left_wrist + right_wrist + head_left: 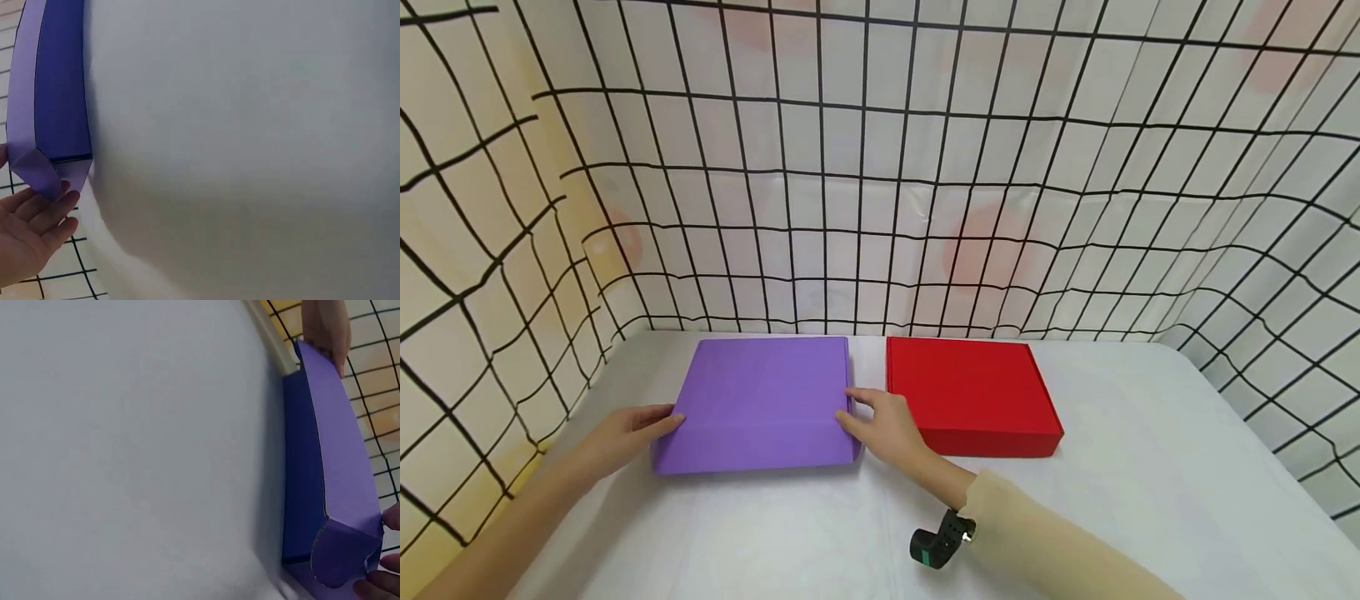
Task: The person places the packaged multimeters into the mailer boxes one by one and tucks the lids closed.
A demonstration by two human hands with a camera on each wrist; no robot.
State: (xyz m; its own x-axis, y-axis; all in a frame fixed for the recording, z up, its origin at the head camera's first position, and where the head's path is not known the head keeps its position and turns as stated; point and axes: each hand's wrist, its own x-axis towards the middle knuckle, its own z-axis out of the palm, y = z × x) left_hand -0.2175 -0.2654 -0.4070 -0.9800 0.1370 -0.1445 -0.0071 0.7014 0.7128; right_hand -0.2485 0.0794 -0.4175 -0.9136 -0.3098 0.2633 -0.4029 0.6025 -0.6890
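A purple cardboard box (pixel 760 383) lies on the white table, left of centre. Its front flap (pixel 22 94) stands out from the darker front wall (pixel 300 469), and a rounded side tab (pixel 340 556) shows at one end. My left hand (pixel 632 429) holds the box's left front side, thumb on the lid edge; its fingers (pixel 55 215) lie along the side tab. On the right side, my right hand (pixel 887 427) pinches the lid edge between thumb and fingers, partly out of frame in the right wrist view.
Beside the purple box, to its right, lies a closed red box (pixel 970 392), partly behind my right hand. A black wire grid (pixel 865 192) over pale cloth surrounds the white table (pixel 1150 467) at the back and sides. A black strap (pixel 942 540) hangs near the right sleeve.
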